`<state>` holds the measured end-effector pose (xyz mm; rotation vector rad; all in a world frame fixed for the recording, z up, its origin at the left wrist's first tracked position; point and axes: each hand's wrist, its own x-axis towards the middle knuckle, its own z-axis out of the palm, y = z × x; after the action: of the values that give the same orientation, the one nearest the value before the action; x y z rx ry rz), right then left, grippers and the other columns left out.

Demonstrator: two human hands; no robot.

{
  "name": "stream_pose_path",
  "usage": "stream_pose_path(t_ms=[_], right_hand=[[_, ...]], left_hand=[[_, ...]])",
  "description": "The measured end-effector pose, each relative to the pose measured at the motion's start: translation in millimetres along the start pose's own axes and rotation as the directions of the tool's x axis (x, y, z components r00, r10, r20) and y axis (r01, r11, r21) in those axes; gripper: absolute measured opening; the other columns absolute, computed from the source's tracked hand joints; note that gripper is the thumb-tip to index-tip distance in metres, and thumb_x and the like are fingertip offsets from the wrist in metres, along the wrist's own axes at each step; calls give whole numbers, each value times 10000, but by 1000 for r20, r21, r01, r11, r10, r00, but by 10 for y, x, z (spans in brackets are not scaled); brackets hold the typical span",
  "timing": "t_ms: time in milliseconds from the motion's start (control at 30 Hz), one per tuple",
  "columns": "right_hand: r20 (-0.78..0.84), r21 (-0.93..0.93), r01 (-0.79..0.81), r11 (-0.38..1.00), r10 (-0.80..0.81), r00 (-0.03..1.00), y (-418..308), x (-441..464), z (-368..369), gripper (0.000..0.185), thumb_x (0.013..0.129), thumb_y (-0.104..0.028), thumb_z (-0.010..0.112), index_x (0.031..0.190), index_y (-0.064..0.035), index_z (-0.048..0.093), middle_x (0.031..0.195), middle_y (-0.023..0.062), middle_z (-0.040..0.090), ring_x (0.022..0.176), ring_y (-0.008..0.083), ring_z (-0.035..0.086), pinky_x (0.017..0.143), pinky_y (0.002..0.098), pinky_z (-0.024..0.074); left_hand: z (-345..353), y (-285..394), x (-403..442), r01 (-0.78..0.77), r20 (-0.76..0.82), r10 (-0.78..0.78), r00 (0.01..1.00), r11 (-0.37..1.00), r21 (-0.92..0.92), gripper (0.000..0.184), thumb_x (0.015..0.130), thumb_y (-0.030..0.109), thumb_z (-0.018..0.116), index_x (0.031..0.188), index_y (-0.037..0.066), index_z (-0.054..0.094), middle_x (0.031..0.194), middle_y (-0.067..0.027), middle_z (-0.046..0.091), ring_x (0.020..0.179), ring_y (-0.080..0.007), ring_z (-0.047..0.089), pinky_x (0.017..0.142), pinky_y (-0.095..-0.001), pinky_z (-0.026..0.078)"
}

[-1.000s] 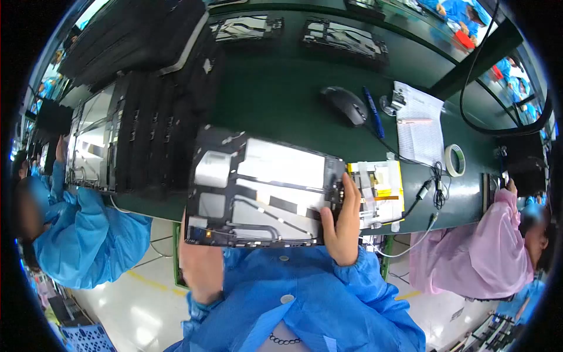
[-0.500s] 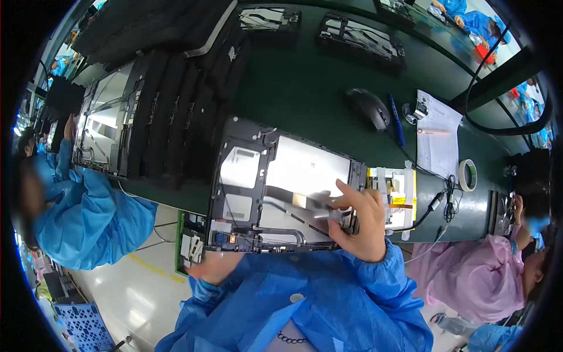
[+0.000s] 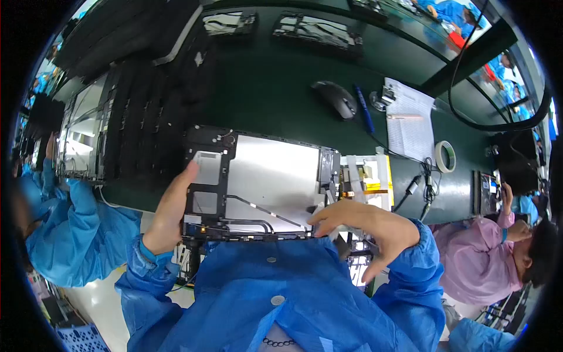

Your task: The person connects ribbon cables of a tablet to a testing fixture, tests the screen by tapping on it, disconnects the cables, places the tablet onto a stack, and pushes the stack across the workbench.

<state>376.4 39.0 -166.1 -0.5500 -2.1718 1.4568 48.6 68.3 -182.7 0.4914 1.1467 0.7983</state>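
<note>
A flat black device chassis (image 3: 223,176) with a large silver panel (image 3: 272,176) lies in front of me at the table's near edge. My left hand (image 3: 170,214) grips its left edge, thumb on top, the other fingers hidden beneath. A thin black cable (image 3: 267,210) runs across the panel to the lower right corner. There the fingertips of my right hand (image 3: 372,226) rest by the cable's end, with the thumb apart and lower down. Small grey pieces near those fingertips are hard to make out.
Beside the chassis lies a yellow-edged module (image 3: 375,182). Farther off are a mouse (image 3: 335,100), a blue pen (image 3: 364,109), a paper sheet (image 3: 409,132) and a tape roll (image 3: 445,156). Black chassis units (image 3: 138,126) stand at left. Co-workers sit on both sides.
My left hand has come up from below onto the chassis's left edge. My right hand has gone from above the panel to the lower right corner. The chassis now sits more level.
</note>
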Motion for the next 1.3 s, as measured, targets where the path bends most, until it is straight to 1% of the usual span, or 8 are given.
stream_pose_path(t_ms=[433,500,567,633,700,767,833,1300], right_hand=[[-287,62,-544,837,537,793,-288,227,-169,512,957,-406,366,1094,38,580,949,156,646,735,232,633,613,295,468],[-239,732,-276,623,614,752,-28,153,-214,775,904,-629,247,1227,30,496,1049,191,621,787,250,628,636,300,489],[-202,800,-217,559,592,780,121,81,-195,859,877,-686,170,1281,24,434,1121,210,592,864,283,620,684,302,495],[-262,941,330,-77,455,851,316,-62,-144,765,926,-590,225,1210,76,475,1121,240,589,989,334,590,829,399,479],[-206,955,295,-18,674,710,247,-136,-163,696,947,-527,270,1200,87,479,1117,225,599,997,326,586,908,421,441],[-154,966,225,-126,416,896,330,-103,-101,545,942,-392,392,1220,69,476,1188,191,569,1074,286,547,983,375,383],[-456,805,-165,569,772,442,142,-32,37,469,885,-260,479,1232,57,472,1218,167,549,1096,271,527,969,364,387],[-901,-37,-784,619,319,295,479,164,568,247,839,-7,576,1070,-61,643,858,128,637,681,135,581,566,261,462]], left_hand=[[-215,157,-513,-791,73,834,547,485,373,403,826,224,648,1146,8,532,1037,-106,610,894,-189,614,801,-309,494],[87,585,-552,-934,745,588,316,54,354,338,792,151,695,1076,-1,594,984,-202,653,868,-269,672,737,-380,549],[281,530,-430,-960,817,576,-22,-241,143,368,704,65,747,1053,33,638,944,-195,667,755,-281,690,629,-319,576],[280,518,-402,-956,885,452,-112,-291,27,330,723,102,714,1048,68,667,941,-177,668,787,-259,681,687,-291,570],[202,547,-297,-847,954,77,-289,-486,-217,276,806,79,580,1069,126,651,1004,-201,638,855,-261,646,743,-328,561],[117,427,-203,-827,958,30,-284,-513,-229,333,828,88,512,1119,182,643,1075,-169,619,915,-243,612,828,-305,535],[-14,370,-80,-840,984,73,-163,-533,-100,360,817,124,514,1143,231,625,1156,-119,587,976,-241,592,860,-314,528],[-213,74,266,-428,785,87,613,-799,422,590,806,140,428,1384,250,371,1440,-76,333,1281,-263,382,1065,-409,323]])
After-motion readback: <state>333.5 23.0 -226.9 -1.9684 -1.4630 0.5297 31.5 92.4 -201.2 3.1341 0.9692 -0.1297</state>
